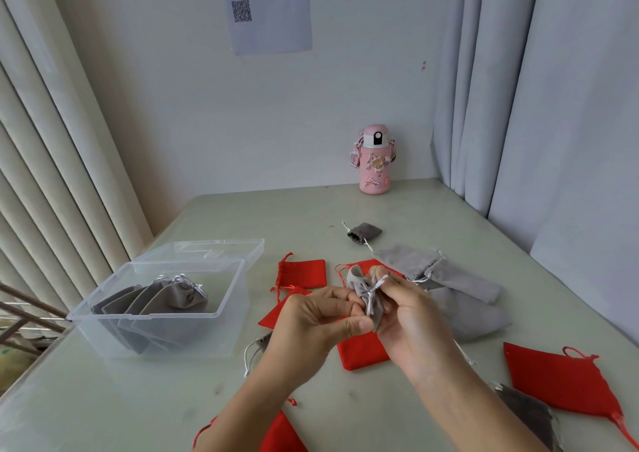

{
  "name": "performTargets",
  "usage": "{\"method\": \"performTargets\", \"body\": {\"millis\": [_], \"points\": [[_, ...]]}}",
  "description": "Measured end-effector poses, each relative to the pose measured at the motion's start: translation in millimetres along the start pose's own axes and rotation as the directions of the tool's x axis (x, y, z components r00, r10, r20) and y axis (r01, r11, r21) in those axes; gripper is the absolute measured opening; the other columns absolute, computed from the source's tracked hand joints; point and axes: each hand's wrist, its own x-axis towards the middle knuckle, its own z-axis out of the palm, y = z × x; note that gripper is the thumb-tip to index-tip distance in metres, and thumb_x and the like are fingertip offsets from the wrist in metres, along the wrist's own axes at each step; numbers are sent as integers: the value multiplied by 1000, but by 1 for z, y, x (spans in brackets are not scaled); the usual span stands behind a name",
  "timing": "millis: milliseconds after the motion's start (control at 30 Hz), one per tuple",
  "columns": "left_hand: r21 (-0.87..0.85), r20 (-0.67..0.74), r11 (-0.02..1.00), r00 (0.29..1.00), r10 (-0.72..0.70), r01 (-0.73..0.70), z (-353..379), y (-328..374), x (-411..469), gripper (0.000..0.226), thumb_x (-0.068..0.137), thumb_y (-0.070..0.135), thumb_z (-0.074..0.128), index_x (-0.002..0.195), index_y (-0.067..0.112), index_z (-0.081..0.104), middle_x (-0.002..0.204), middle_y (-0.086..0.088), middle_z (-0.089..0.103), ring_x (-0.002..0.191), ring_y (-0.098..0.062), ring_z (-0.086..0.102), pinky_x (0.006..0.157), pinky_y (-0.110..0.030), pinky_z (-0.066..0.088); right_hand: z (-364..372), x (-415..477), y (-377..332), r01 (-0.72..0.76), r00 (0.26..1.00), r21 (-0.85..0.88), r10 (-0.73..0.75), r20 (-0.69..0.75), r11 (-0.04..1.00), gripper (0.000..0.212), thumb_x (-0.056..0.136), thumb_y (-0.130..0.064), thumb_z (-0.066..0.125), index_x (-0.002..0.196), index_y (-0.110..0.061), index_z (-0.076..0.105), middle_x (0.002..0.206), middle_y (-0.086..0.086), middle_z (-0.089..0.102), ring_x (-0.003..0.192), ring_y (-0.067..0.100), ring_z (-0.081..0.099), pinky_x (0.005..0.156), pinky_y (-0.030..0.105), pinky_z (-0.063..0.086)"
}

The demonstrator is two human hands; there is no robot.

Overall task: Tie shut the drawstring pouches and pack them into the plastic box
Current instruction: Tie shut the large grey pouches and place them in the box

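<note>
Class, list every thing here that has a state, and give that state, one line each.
plastic box: lid open, grey pouches inside
small grey pouch: cinched, between both hands
left hand: pinches the pouch
right hand: pinches the pouch
pink bottle: upright, cap shut
dark grey pouch: cinched, lying on table

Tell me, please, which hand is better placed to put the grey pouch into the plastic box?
Left, probably: the left hand pinches the grey pouch and lies nearer the plastic box, while the right hand would have to reach across.
</note>
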Motion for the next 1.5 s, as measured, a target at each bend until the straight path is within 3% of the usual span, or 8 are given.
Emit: {"method": "performTargets", "body": {"millis": [133,267,333,567,700,867,1067,1500], "points": [[6,-25,1000,1000,-1,1,0,-2,0,3,62,20,77,63,20,75,76,9,67,81,-5,62,74,-15,45,0,-1,1,111,993,-185,-103,49,977,30,96,-2,43,67,-6,48,67,7,59,74,17,66,58,24,51],[56,-19,998,1000,22,-20,-7,2,1,7,61,23,80,63,26,73,78,10,68,80,-7,63,78,-18,46,-5,1,-2,516,842,-616,-486,236,596,16,94,-14,52,78,-12,53,73,-9,63,73,6,62,68,18,48],[109,-39,993,998,42,-37,-11,5,1,10,64,29,82,65,28,73,80,9,68,82,-10,63,79,-21,47,-8,3,0,554,813,-627,-516,268,548,16,91,-24,48,80,-14,53,75,-6,63,72,8,61,69,21,48],[470,-110,882,989,100,-36,-27,8,4,47,71,29,80,113,31,60,110,15,62,102,9,54,84,-4,35,-15,9,1,481,870,-624,-424,252,616,19,91,-32,50,83,-15,55,72,-6,64,71,6,58,69,21,44],[403,-33,910,995,-89,95,-27,13,5,13,76,22,78,74,24,65,71,11,66,66,-3,57,68,-23,44,-15,9,3,497,858,-648,-440,265,578,17,95,-30,53,82,-18,55,68,-7,63,67,7,59,67,23,46],[572,-318,810,945,79,125,-68,40,12,20,72,23,80,65,28,61,59,10,60,48,3,46,50,-16,34,-24,10,10,488,832,-811,-453,320,324,13,96,-27,51,104,-20,57,70,-9,70,65,5,64,67,24,48],[728,-469,598,880,76,336,-166,60,12,5,87,15,65,88,14,71,74,-6,63,66,-18,51,58,-26,37,-30,13,28,443,879,-896,-209,428,26,21,93,-25,55,112,-19,63,88,-10,71,88,13,64,83,35,50],[809,-456,248,835,-309,533,-208,8,-2,8,82,31,70,75,26,69,72,6,63,74,-16,58,66,-25,42,-30,10,21,505,854,-856,-82,514,-110,12,92,-23,56,89,-21,68,74,-16,59,70,3,52,70,25,43]]}}
